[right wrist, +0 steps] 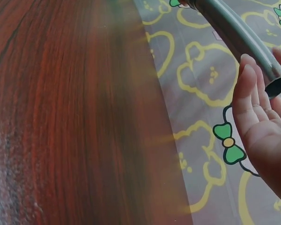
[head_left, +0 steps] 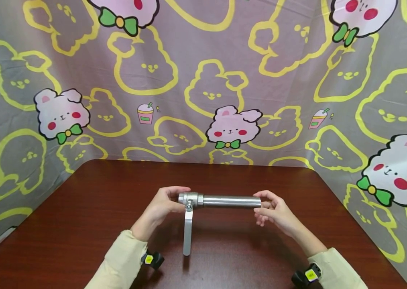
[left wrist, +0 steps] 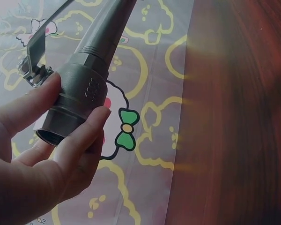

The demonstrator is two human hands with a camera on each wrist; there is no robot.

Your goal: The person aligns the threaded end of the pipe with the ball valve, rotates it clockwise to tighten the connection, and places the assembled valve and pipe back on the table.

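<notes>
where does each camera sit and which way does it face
Head: worn on the head, facing forward and down at the valve and pipe; left hand, right hand and sleeves show.
Left wrist: on that wrist, facing the valve; left hand shows.
Right wrist: on that wrist, facing the pipe's open end; right hand shows.
Shared: both wrist views show pipe and patterned backdrop.

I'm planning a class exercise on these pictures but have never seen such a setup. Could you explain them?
There is no robot here, just a person's two bare hands. The wide picture comes from a camera worn on the head; the other two, from cameras on the left and right wrists. The left hand holds a metal ball valve with a flat lever handle. A metal pipe joins the valve, and the right hand has its fingers around the pipe's open end. Both pieces are held above a reddish-brown table, with a cartoon-print cloth behind.
</notes>
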